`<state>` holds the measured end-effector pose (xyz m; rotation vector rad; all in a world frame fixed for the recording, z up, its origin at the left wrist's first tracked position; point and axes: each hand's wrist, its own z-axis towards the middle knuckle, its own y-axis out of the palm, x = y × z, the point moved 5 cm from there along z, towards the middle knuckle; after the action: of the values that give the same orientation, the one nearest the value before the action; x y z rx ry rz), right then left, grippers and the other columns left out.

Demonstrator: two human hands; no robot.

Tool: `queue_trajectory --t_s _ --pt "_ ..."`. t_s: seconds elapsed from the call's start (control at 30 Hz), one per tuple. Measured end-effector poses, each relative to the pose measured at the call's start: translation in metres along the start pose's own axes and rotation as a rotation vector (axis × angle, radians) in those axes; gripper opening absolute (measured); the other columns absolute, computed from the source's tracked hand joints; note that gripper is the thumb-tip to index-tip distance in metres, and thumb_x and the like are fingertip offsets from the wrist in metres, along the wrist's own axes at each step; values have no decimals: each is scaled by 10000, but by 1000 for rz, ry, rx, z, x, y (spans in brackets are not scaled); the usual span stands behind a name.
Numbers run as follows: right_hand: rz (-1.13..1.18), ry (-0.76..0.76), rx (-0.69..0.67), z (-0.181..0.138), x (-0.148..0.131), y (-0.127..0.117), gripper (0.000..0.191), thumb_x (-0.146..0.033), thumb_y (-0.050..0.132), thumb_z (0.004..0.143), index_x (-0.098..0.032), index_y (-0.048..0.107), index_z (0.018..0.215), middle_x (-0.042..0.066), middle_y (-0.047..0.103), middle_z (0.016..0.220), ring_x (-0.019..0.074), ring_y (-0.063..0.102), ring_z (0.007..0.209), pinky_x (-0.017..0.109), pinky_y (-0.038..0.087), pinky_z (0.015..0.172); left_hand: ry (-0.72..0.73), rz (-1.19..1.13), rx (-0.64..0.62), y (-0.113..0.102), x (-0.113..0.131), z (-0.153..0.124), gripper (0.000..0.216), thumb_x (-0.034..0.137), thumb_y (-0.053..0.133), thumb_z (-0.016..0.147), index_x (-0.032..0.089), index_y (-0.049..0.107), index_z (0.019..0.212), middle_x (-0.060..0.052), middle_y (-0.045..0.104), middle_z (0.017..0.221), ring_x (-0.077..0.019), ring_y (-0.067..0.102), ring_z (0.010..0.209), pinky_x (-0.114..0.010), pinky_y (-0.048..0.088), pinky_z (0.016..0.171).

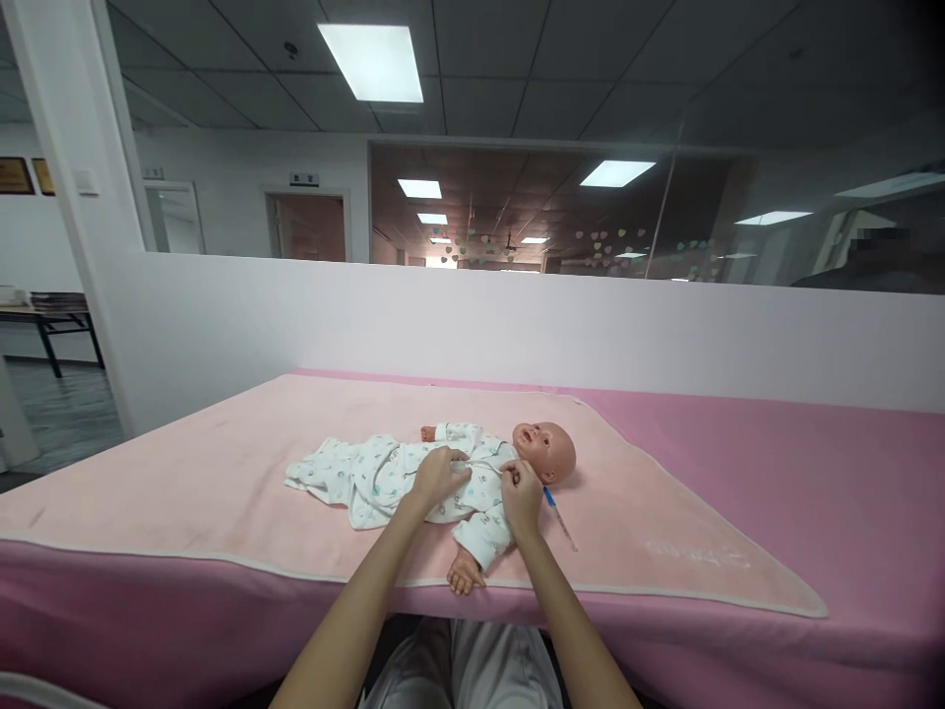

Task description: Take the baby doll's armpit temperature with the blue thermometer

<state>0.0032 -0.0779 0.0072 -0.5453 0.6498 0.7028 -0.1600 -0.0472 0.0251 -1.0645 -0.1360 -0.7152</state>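
Now I have both hands on a baby doll that lies on its back on a light pink blanket. Its bald head points to my right and its legs point to my left. The doll wears a white suit with little blue-green spots on it. The suit covers its body, arms and legs. One small bare hand sticks out of the sleeve close to me, right at the edge of the blanket. The other small hand peeks out on the far side.

My left hand lies flat on the doll's tummy, with the fingers spread a bit over the cloth. My right hand is curled narrow at the doll's chest, just under its chin, and it pinches the suit there. I cannot tell if anything else is inside my fingers.

A thin stick with a blue end lies on the blanket just beside the doll's head and near my right hand. It is too small for me to say what it is.

The blanket lies on a darker pink bed. A low white wall stands behind the bed. On the blanket's right corner there are some pale letters, too faint to read. My arms are cut off at the bottom, and my lap shows under the bed edge.
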Motion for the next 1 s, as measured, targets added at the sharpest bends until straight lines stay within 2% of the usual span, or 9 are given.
queue_trajectory --t_s 0.1,0.27,0.43,0.83,1.0 --pt "8 -5 4 0 -1 0 158 -128 386 649 -172 536 624 -5 538 665 123 477 631 227 335 623 26 -21 2 -2 -1 3 225 275 502 698 209 620 877 -27 616 876 -170 542 841 -264 403 740" --pt "13 14 6 -1 -1 -1 161 -138 385 661 -172 539 627 -3 537 675 124 480 635 227 335 618 148 8 130 -3 10 -9 179 270 417 781 194 544 880 -29 595 861 -160 523 829 -274 404 732" --pt "11 30 -11 -1 0 0 159 -139 383 663 -174 533 624 -3 539 684 123 478 637 224 330 610 197 26 238 -3 14 -22 182 262 338 840 197 496 902 -30 575 884 -153 502 830 -296 391 763" --pt "16 30 -12 -2 -1 -1 159 -138 383 657 -175 532 616 -2 548 678 125 487 649 223 336 621 223 -3 261 -10 18 -27 154 256 342 849 194 483 843 -18 548 818 -141 482 785 -287 386 723" --pt "30 26 -2 -2 -1 -1 162 -134 379 651 -176 531 614 -3 550 675 123 488 642 223 337 616 234 76 263 -8 21 -27 175 262 323 857 188 480 838 -22 543 806 -142 472 763 -287 380 707"
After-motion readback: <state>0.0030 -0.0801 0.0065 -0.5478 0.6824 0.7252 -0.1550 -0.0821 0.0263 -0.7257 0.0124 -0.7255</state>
